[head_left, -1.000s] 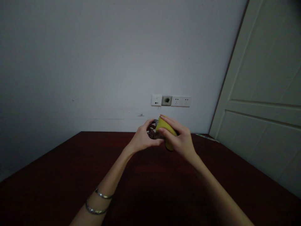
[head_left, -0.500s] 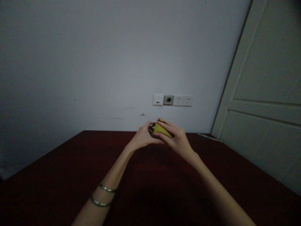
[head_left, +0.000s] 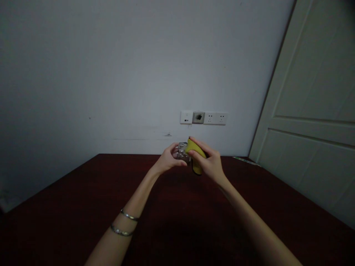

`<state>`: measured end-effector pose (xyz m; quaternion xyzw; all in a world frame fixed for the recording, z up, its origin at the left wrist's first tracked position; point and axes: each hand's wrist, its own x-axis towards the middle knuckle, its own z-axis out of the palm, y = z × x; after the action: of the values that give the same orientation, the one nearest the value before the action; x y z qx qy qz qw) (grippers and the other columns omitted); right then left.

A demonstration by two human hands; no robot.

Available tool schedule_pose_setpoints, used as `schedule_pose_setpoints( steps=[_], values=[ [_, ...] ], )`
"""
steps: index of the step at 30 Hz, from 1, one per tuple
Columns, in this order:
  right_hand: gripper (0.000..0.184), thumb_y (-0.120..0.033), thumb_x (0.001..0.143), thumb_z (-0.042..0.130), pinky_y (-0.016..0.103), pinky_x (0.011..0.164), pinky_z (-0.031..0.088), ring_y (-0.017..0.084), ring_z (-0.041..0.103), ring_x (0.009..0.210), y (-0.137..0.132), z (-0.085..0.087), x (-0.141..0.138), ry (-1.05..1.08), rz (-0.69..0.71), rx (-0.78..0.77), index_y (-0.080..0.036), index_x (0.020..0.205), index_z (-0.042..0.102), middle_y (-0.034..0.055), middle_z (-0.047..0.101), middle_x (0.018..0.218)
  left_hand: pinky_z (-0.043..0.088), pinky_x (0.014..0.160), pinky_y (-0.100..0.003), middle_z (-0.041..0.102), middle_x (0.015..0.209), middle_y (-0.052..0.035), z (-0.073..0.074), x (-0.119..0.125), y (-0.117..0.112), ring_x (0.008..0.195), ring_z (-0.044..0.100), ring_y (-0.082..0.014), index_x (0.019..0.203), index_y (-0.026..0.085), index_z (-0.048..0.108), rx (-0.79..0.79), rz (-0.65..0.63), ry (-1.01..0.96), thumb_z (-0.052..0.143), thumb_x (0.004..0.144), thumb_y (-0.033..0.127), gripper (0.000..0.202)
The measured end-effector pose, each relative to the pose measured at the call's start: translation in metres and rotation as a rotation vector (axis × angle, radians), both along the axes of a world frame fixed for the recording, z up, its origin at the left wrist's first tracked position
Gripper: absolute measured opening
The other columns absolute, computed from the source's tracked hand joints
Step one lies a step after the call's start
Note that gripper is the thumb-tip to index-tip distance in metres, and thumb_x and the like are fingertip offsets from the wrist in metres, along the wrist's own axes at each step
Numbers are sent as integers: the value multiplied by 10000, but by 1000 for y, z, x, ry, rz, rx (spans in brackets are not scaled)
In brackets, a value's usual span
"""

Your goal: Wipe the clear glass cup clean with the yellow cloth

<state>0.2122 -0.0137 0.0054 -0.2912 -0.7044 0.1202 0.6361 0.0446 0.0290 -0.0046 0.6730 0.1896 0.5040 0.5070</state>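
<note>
Above the far part of a broad, dark red table (head_left: 111, 199), holding a small, see-through, ridged container (head_left: 183, 149) in the left hand (head_left: 167, 159), clamped on it with fingers curled behind and thumb at the near side. Glass or plastic, impossible to tell. Gripping a soft-looking yellow cloth with a dark edge (head_left: 196, 147) in the right hand (head_left: 212, 161), pinched between thumb and fingers, with one end against the container's right side and another part hanging below. Wearing two silvery bracelets (head_left: 121, 232) on the left forearm. Facing a pale, scuffed wall (head_left: 111, 74) with white sockets (head_left: 215, 118), and, to the right, a pale panelled door (head_left: 313, 147) near a thin green-and-white strip (head_left: 246, 161).
</note>
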Motion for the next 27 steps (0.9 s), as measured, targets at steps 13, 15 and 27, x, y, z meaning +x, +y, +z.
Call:
schedule_pose_setpoints(
  steps=[13,15,27],
  values=[
    [416,-333,767,678,424,1017,443,252,600,1143,-2,-6,-10,60,-52,-28,-194,1158,655,101,647,1222,486,862,-355,643,1039,-85,0,-4,3,957,633,-236,1033,146,534,-9,27,3,916,369,304,782],
    [410,-300,758,691,401,1047,415,234,577,1177,-1,-7,-8,-21,-13,44,-221,1159,655,84,624,1259,481,877,-363,642,1047,-90,-1,-5,4,971,631,-244,1038,145,535,2,54,7,917,368,307,788],
    [400,-353,755,676,413,997,459,246,618,1111,3,-2,-1,31,-13,-40,-216,1131,672,60,665,1197,490,849,-349,629,1081,-103,-2,-4,6,954,633,-229,1079,148,518,29,3,25,910,410,294,790]
  ],
)
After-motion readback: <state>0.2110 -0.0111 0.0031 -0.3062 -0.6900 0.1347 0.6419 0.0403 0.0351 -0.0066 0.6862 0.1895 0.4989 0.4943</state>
